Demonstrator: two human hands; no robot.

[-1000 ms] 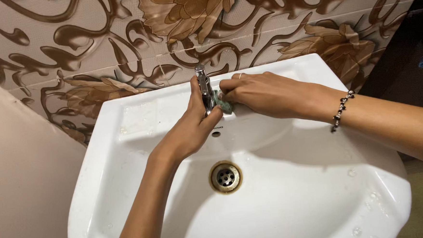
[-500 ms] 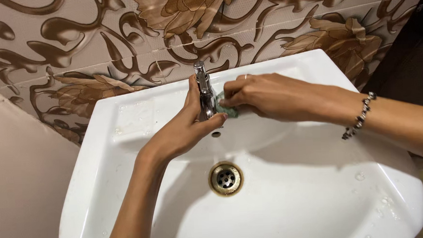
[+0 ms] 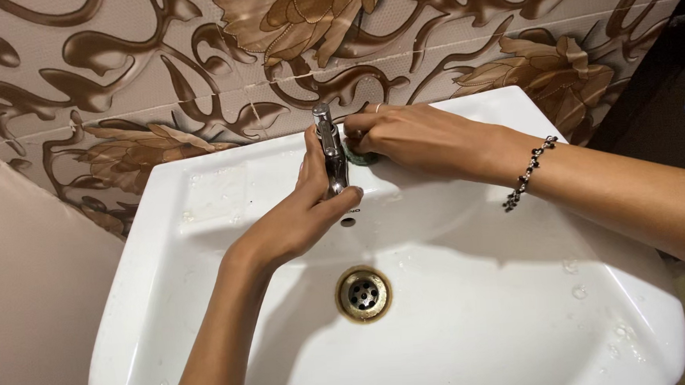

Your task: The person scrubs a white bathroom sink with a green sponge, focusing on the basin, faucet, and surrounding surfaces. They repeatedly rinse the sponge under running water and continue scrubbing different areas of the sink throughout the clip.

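Note:
A chrome tap [image 3: 329, 148] stands at the back of a white washbasin [image 3: 203, 223]. My left hand [image 3: 301, 214] curls around the tap's spout from the left, thumb under its tip. My right hand [image 3: 422, 137], with a ring and a beaded bracelet at the wrist, presses a small green scrub pad [image 3: 359, 157] against the base of the tap on its right side. Most of the pad is hidden under my fingers.
A brass drain [image 3: 363, 294] sits in the middle of the bowl, with an overflow hole [image 3: 348, 222] above it. Water drops dot the right rim. Brown floral tiles [image 3: 157, 85] cover the wall behind; a plain beige wall [image 3: 27, 295] stands to the left.
The view has shifted slightly, so the basin sits lower and more to the right in frame. Both hands stay on the tap, the right hand with the pad moved a little toward its base.

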